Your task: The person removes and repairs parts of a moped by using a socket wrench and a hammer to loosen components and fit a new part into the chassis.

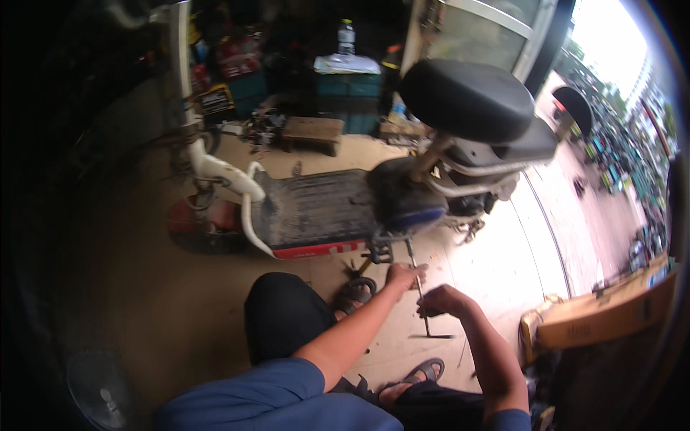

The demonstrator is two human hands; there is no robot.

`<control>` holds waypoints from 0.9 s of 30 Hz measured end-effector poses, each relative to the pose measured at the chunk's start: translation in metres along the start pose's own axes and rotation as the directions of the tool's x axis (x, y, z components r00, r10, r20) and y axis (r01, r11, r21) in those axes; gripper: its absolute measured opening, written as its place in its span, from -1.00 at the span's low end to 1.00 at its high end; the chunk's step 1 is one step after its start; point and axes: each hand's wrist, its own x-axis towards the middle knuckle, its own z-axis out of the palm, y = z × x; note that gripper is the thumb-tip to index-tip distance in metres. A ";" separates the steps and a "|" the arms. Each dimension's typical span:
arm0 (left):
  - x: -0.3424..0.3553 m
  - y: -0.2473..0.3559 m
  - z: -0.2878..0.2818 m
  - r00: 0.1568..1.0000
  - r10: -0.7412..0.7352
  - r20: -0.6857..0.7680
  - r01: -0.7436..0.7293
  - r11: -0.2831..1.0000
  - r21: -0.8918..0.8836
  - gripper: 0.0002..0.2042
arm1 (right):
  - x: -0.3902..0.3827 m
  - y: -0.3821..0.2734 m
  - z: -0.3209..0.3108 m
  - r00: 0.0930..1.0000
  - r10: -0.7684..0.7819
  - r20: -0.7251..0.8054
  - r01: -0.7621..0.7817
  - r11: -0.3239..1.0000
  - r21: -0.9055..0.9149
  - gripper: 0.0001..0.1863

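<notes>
while beside the scooter (316, 208), both hands (404, 277) (444, 300) on the t-handled tool (420, 286)

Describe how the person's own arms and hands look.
Both sleeves are short and dark blue, leaving the forearms bare. The left hand and right hand are ungloved, with no watch showing. Whether any ring is worn cannot be made out.

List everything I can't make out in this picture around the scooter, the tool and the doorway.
In the head view:
- Far tip of the T-handled tool: lost in shadow against the scooter.
- Top of the white front stem: cut off by the upper edge.
- Some fingers of the right hand: hidden by its back.
- Bottle label: too small.
- Outdoor clutter: blurred.
</notes>
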 end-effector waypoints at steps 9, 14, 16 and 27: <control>0.006 -0.016 0.001 0.963 0.177 0.204 -0.077 0.903 -0.422 -0.71 | 0.002 0.009 0.008 0.993 0.043 -0.112 -0.039 0.998 0.040 -0.69; 0.053 -0.019 -0.025 0.955 0.285 0.077 -0.178 0.766 -0.618 -0.63 | 0.033 0.040 0.015 0.955 -0.092 -0.283 0.058 0.990 -0.127 -0.74; 0.065 -0.010 -0.020 0.941 0.326 0.093 -0.199 0.753 -0.627 -0.65 | 0.045 0.070 0.007 0.916 -0.244 -0.317 0.145 0.941 -0.306 -0.75; 0.094 -0.005 -0.039 0.973 0.229 0.014 -0.163 0.734 -0.659 -0.74 | 0.067 0.163 0.013 0.737 -0.258 -0.625 -0.178 0.817 -0.548 -0.69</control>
